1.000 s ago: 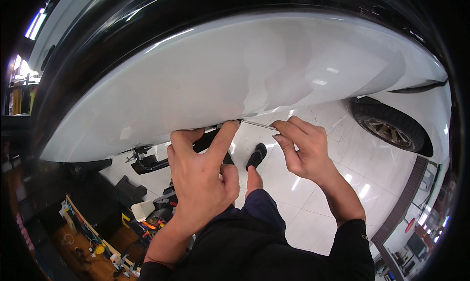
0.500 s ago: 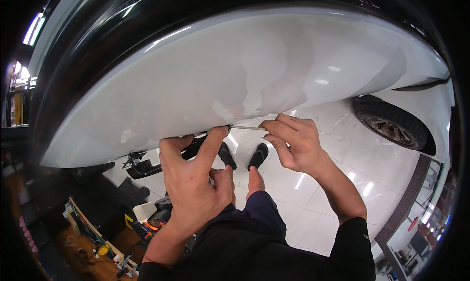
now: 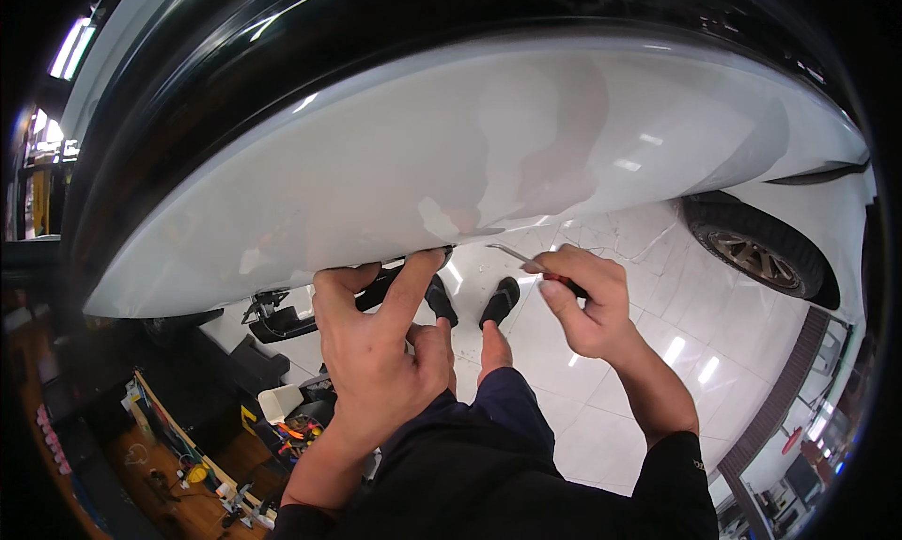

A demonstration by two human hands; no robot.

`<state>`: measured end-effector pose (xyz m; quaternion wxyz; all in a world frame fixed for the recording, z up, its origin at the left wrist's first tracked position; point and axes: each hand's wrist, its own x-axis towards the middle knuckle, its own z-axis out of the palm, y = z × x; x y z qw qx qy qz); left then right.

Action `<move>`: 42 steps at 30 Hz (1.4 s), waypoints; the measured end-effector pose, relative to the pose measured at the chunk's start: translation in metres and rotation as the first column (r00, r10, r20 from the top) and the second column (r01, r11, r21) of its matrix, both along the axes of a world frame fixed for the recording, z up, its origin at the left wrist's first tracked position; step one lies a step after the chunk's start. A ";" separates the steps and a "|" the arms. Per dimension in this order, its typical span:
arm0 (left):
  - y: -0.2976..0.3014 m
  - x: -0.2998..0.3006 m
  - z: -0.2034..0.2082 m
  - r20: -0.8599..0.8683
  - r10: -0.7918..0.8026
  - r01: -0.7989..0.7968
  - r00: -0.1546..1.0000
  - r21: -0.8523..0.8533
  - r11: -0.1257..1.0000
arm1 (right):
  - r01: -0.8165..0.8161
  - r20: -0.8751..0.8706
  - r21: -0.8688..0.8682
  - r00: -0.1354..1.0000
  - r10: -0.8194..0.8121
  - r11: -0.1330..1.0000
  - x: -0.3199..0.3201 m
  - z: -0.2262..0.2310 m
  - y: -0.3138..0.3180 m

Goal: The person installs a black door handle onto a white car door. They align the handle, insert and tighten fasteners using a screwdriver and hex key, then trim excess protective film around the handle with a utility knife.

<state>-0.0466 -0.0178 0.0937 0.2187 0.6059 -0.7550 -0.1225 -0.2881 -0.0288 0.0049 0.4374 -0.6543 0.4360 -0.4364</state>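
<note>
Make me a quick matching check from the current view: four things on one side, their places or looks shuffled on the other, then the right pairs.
Things:
1. Left hand
2. Tool
3. Wheel
4. Panel

Places and looks:
A. Black-tyred, at the picture's right
B. White and glossy
C. In the right hand
D. Fingers at the panel's lower edge

Pairs: 1-D, 2-C, 3-A, 4-B

The body panel (image 3: pixel 329 183) is white, mottled with soft grey; the trim (image 3: pixel 395 23) is black. The tool (image 3: pixel 513 253) is silver with a red-and-black handle (image 3: pixel 567 284). The tyre (image 3: pixel 707 228) is black, the wheel (image 3: pixel 752 255) bronze, the floor (image 3: pixel 601 418) gridded white, the shirt (image 3: pixel 489 493) black, the shorts (image 3: pixel 512 410) navy.
</note>
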 end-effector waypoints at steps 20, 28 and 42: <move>0.002 0.009 -0.001 -0.046 -0.061 0.059 0.997 -0.052 0.997 | 0.606 0.039 -0.077 0.796 -0.605 0.792 0.121 0.050 0.006; 0.003 0.021 0.001 -0.055 -0.134 0.133 0.990 -0.023 0.991 | 0.628 -0.272 -0.137 0.720 -0.639 0.766 0.125 0.068 0.006; -0.001 0.043 0.002 -0.029 -0.272 0.271 0.962 -0.044 0.962 | 0.513 -0.280 -0.446 0.698 -0.659 0.733 0.131 0.055 -0.001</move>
